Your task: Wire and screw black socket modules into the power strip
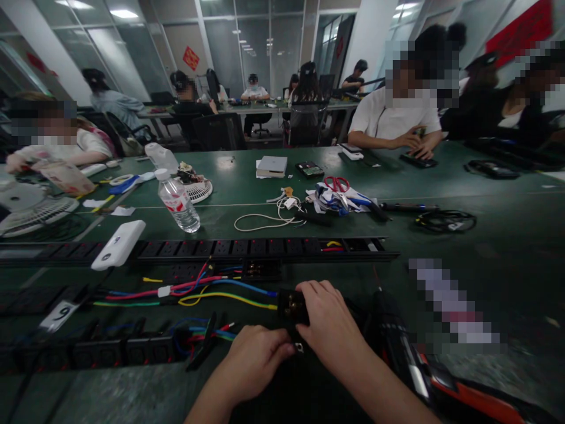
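My right hand (325, 315) is wrapped round a black plug-like block (288, 306) with brass-coloured metal parts on its open face. A blue wire (247, 287) and a yellow-green wire (247, 302) run into the block's left side. Just below it, my left hand (258, 358) is closed in a pinch. At its fingertips shows a small shiny metal piece (299, 348); whether the fingers grip it is unclear. Left of my hands lie black power strips (150, 348) with loose wires, and a red wire (141, 293) bears a white tag (165, 291).
A long socket strip (238, 246) crosses the table, with a white power bank (119, 244) on it. Behind stand a water bottle (179, 203) and red-handled scissors (336, 184). To the right lies a black and orange power screwdriver (397, 335). Several people sit at the tables.
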`<state>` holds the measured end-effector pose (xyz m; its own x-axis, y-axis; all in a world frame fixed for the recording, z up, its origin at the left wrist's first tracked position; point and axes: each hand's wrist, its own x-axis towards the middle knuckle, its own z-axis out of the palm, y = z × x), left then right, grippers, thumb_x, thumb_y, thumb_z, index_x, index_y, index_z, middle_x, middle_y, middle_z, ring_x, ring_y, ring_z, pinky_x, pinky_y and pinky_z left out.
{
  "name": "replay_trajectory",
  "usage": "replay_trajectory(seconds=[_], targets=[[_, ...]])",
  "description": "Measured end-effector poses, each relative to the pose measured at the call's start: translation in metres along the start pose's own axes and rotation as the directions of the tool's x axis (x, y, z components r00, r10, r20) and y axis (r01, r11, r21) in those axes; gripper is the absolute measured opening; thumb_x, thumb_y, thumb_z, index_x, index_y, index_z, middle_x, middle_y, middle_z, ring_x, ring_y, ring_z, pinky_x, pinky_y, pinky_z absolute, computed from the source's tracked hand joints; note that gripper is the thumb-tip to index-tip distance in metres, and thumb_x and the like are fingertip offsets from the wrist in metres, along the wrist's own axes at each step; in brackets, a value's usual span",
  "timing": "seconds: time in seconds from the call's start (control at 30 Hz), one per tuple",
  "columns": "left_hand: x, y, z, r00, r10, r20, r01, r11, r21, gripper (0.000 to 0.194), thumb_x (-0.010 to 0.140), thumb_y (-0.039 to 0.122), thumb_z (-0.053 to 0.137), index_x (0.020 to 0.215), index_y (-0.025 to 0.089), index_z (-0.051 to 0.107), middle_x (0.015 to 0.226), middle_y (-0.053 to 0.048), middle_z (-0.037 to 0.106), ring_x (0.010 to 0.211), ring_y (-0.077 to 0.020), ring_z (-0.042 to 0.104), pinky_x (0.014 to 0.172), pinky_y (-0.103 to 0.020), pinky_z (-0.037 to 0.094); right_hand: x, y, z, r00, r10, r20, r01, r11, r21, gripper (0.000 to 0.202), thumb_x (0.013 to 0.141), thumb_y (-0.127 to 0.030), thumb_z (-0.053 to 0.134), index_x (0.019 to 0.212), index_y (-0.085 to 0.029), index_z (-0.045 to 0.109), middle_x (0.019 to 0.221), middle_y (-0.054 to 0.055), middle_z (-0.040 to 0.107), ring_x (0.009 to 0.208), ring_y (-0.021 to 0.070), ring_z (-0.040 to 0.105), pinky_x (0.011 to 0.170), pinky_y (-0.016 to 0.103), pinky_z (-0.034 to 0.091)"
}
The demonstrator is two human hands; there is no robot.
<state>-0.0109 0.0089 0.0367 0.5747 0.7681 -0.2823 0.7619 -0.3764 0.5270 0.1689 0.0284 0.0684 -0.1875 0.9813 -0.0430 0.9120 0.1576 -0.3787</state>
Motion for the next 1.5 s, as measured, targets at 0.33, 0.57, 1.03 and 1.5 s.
replay_trajectory(seconds=[0.33, 0.57, 1.03, 1.5], targets=[[0.000, -0.002, 0.001, 1.000, 0.007, -0.011, -0.007, 1.000, -0.009, 0.029, 0.101, 0.038, 0.042, 0.094, 0.026, 0.068, 0.087, -0.001, 0.073, 0.083, -0.0213, 0.068, 0.072, -0.030, 0.043, 0.004, 0.005, -0.011, 0.996, 0.070, 0.063, -0.076, 0.992, 0.103, 0.051, 0.065, -0.001, 0.073, 0.112, -0.016, 0.060, 0.108, 0.008, 0.066, 0.105, 0.0254, 0.061, 0.094, 0.037, 0.045], [-0.001, -0.003, -0.001, 1.000, 0.016, -0.009, -0.016, 1.000, 0.001, 0.034, 0.101, 0.042, 0.039, 0.094, 0.026, 0.068, 0.086, -0.001, 0.073, 0.083, -0.0224, 0.069, 0.073, -0.031, 0.045, 0.006, 0.006, -0.010, 0.996, 0.055, 0.077, -0.062, 0.993, 0.101, 0.052, 0.066, 0.000, 0.073, 0.113, -0.016, 0.059, 0.110, 0.008, 0.066, 0.107, 0.0255, 0.061, 0.095, 0.039, 0.046], [0.000, -0.001, 0.001, 0.999, 0.007, -0.041, -0.006, 1.000, 0.020, 0.034, 0.102, 0.039, 0.035, 0.093, 0.026, 0.065, 0.088, -0.002, 0.073, 0.084, -0.0236, 0.068, 0.071, -0.031, 0.042, -0.006, 0.008, -0.002, 0.995, 0.055, -0.079, -0.050, 0.996, 0.067, 0.048, 0.085, -0.005, 0.062, 0.133, -0.011, 0.056, 0.139, 0.013, 0.055, 0.133, 0.0251, 0.043, 0.117, 0.041, 0.031], [0.001, -0.006, 0.008, 0.993, 0.023, -0.116, -0.029, 0.998, -0.052, 0.034, 0.103, 0.041, 0.035, 0.085, 0.025, 0.059, 0.077, 0.001, 0.067, 0.074, -0.0179, 0.063, 0.064, -0.026, 0.033, -0.046, -0.012, 0.003, 0.975, 0.087, 0.207, -0.118, 0.982, 0.145, 0.029, 0.100, -0.026, 0.047, 0.080, -0.019, 0.067, 0.082, 0.006, 0.073, 0.078, 0.0240, 0.068, 0.068, 0.035, 0.041]])
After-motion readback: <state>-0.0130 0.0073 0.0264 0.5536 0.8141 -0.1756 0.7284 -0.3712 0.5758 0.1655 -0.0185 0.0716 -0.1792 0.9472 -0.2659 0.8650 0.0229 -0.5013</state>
